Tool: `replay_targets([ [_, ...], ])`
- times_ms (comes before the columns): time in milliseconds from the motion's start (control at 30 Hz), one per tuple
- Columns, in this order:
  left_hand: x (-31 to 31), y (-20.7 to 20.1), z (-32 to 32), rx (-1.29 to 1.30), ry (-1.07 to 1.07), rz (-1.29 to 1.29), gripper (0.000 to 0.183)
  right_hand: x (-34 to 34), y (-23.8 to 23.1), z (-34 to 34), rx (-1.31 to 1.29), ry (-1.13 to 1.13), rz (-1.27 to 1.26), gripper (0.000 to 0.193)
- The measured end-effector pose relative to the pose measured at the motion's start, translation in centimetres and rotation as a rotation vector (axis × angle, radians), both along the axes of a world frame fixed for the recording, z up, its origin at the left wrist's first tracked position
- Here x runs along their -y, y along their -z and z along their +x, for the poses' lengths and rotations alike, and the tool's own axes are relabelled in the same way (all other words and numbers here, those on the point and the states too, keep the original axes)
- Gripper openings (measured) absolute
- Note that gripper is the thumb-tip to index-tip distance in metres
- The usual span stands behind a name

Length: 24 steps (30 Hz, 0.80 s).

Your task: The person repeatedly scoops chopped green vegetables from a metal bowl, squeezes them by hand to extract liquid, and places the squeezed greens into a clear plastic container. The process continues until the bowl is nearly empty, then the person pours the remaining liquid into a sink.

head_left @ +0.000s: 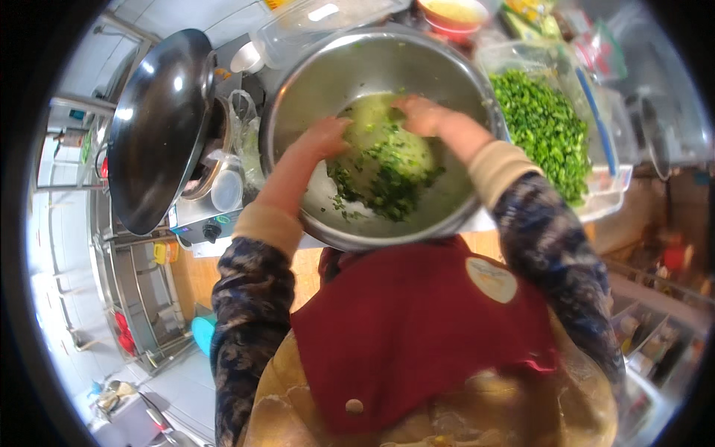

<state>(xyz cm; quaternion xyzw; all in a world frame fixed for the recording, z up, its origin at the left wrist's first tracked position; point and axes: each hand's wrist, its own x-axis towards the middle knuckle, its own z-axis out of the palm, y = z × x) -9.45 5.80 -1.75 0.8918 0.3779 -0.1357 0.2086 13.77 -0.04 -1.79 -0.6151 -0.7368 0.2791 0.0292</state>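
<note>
While both forearms reach up from the lower edge, a person in a red apron [417, 328] and dark patterned sleeves works inside a large stainless steel mixing bowl [313, 82] that sits on the counter directly in front of the body. Inside the bowl lies a pale mound of dough-like mixture [376, 138] strewn with chopped green herbs [391, 190], which gather thickest on the side nearest the person. The left hand [324, 138] presses flat against the left flank of the mound, fingers fairly wide and holding nothing apart from it. The right hand [421, 113] rests on the mound's upper right side, its fingers loosely spread over the surface; whether they grip any of the mixture cannot be told. Just right of the bowl stands a clear plastic tub [607, 186] heaped with more chopped greens [547, 130]. To the left, a dark wok [156, 127] leans tilted on a burner, with a stove knob [211, 231] below it. Behind the bowl sit a clear lidded container [313, 22] and a red-rimmed bowl [453, 15].
</note>
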Motion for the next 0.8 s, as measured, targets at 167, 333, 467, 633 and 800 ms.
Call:
replay_targets([
  [167,1.2,6.4,5.6,-0.019,-0.23,0.039,0.077,-1.0,4.5,-3.3,0.374,-0.112,0.079,0.059],
  [333,8.4,0.7,4.9,-0.51,0.337,-0.211,0.079,4.9,1.1,-4.7,0.357,-0.65,-0.576,0.052],
  [467,4.3,-0.7,4.0,-0.318,0.302,-0.544,0.069,0.1,-0.3,-1.4,0.072,-0.349,-0.357,0.051],
  [633,3.4,0.3,1.2,-0.292,0.032,-0.15,0.095,-1.2,0.3,-0.2,0.422,-0.167,-0.426,0.074],
  [800,7.6,1.7,0.4,-0.29,0.084,-0.322,0.108,5.0,2.7,-1.1,0.305,-0.33,-0.609,0.089],
])
